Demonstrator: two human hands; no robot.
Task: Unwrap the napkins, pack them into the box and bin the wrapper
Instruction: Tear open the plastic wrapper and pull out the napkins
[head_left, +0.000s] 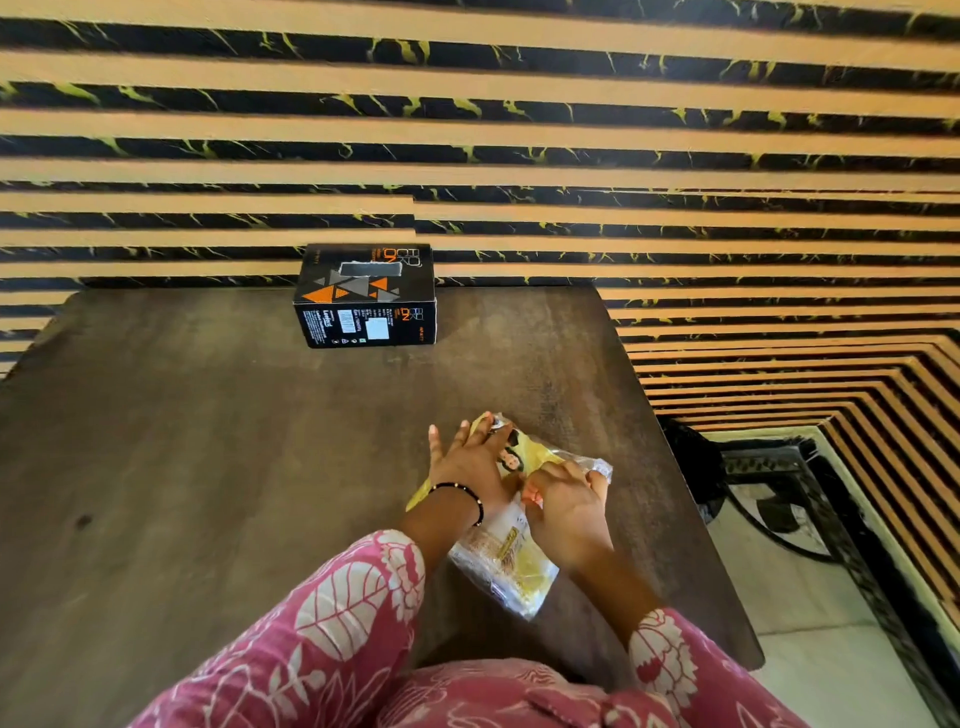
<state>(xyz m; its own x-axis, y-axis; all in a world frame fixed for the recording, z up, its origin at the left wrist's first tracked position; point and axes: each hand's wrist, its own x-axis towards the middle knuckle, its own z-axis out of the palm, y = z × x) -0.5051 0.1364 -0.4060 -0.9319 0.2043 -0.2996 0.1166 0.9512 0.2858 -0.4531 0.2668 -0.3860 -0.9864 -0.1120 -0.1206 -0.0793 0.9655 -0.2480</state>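
The napkin pack (511, 525), still sealed in its wrapper, lies near the table's (208, 441) right edge. It is pressed flat by the left hand (470, 462), fingers straight, while film is pinched by the right hand (569, 501). Unwrapping appears underway; tearing seems next. The box (366, 296) stands well apart.
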